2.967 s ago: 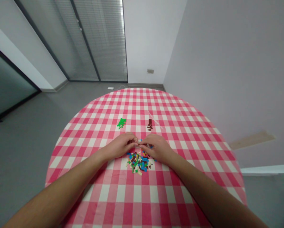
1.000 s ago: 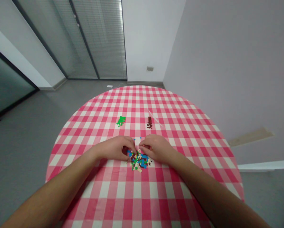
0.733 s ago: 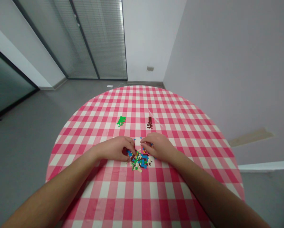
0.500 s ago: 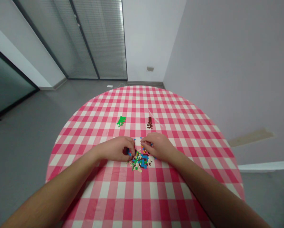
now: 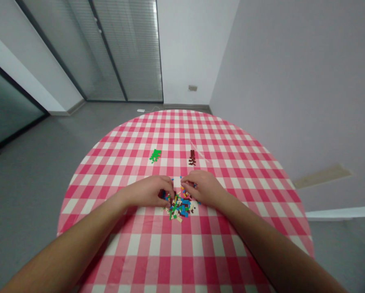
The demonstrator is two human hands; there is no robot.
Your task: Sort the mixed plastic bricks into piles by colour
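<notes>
Bare hands [image 5: 178,191], glossy plastic bricks [image 5: 179,207], gingham tablecloth [image 5: 140,252]

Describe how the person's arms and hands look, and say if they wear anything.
The left forearm and right forearm are bare, with no sleeve in view. The left hand and right hand wear no gloves, and no watch or bracelet shows at either wrist. Rings are too small to tell.

This looks like an office-style room: glass partitions [image 5: 115,49] with slatted blinds are lining the far side, a grey floor [image 5: 36,171] is stretching underneath, and a round table with a pink gingham cloth [image 5: 115,252] is standing beside a pale wall [image 5: 277,81].
</notes>
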